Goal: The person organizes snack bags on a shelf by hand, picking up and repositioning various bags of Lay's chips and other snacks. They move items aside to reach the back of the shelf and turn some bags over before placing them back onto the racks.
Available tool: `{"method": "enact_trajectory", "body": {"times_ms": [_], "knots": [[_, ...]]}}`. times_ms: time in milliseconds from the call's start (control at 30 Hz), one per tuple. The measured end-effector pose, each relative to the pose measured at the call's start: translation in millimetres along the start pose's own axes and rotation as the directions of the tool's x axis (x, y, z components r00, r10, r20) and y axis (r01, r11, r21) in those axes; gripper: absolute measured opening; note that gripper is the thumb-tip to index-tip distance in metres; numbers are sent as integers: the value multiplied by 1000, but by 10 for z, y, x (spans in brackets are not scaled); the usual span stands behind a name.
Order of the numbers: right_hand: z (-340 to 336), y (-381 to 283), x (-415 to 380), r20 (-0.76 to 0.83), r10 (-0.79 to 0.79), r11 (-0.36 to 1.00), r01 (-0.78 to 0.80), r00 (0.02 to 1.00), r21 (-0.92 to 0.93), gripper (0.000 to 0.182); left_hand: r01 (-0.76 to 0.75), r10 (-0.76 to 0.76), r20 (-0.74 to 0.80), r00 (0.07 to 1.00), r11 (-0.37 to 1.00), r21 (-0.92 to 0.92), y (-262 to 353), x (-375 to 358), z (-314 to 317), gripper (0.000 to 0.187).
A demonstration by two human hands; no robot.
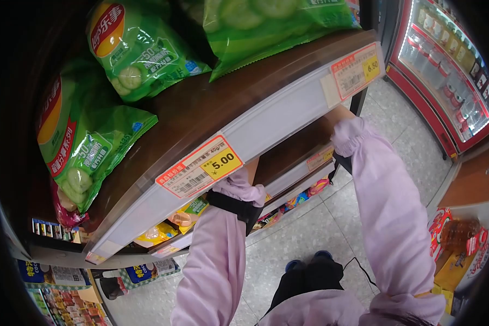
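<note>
Both arms, in pale purple sleeves with black wrist straps, reach under the upper shelf's price rail (277, 127). Only a bit of skin near the wrist of my left hand (252, 167) shows, beside the yellow 5.00 price tag (201, 165); its fingers are hidden. My right hand (339, 113) goes in below the 6.50 tag (358, 70), with its fingers also out of sight behind the rail. Whether either holds anything cannot be seen. Green chip bags (141, 54) lie on the brown upper shelf (201, 103) above the arms.
A lower shelf (288, 157) holds yellow and green packets (185, 217). Colourful packages (296, 201) lie beneath it. A red-framed drinks fridge (418, 81) stands at upper right. Packaged goods (462, 244) are at lower right. Grey tiled floor (320, 233) lies below.
</note>
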State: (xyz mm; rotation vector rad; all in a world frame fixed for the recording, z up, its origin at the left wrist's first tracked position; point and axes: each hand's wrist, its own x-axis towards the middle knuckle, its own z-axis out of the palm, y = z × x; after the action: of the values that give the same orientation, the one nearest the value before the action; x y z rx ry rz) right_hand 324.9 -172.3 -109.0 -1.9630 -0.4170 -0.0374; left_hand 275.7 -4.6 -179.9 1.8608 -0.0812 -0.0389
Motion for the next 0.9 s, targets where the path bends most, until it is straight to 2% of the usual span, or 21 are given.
{"method": "enact_trajectory", "body": {"times_ms": [100,167,300,333,400,500,533,567,633,667,700,733,767,833,900], "knots": [[-59,-122,-49,77,159,987,-160,984,16,38,53,-51,36,998,997,-58,-1,-142,-130,52],[-176,-138,-347,127,260,964,-264,957,13,38,85,-79,61,995,991,-100,35,-240,-278,53],[-298,-395,-633,224,456,884,-467,861,-8,38,157,-137,120,983,971,-180,149,-466,-396,55],[-279,-335,-685,231,460,882,-471,857,-9,38,182,-156,136,978,963,-200,175,-555,-418,56],[-236,-53,-833,199,182,968,-211,963,135,45,234,-196,174,965,942,-241,226,-670,-383,57],[-217,-24,-1135,228,161,950,-214,960,227,52,318,-252,240,938,900,-297,314,-710,-279,58],[-188,-5,-1265,232,229,942,-275,945,190,57,255,-229,143,963,947,-195,601,-898,-215,66],[-157,-19,-1417,193,209,943,-250,959,218,65,285,-242,215,946,938,-198,581,-992,-202,67],[-143,-162,-1670,221,303,894,-357,927,271,74,430,-320,342,883,843,-322,678,-1258,-168,65],[-109,-155,-1777,223,308,892,-362,925,270,74,433,-292,391,873,833,-344,618,-1355,-146,62],[-55,-122,-1882,229,259,878,-327,938,348,77,438,-296,393,871,830,-346,556,-1451,-123,62],[-28,-107,-1964,231,207,858,-290,951,425,80,400,-259,378,889,841,-364,500,-1536,-93,63],[-27,-110,-2035,233,210,857,-294,949,424,80,361,-222,362,905,851,-381,469,-1617,-65,63],[-43,-162,-2138,339,341,703,-478,877,526,84,343,-206,345,916,847,-406,465,-1759,-15,66],[-17,-59,-2227,383,380,671,-536,842,512,86,338,-201,332,921,836,-432,381,-1867,13,70]]}}
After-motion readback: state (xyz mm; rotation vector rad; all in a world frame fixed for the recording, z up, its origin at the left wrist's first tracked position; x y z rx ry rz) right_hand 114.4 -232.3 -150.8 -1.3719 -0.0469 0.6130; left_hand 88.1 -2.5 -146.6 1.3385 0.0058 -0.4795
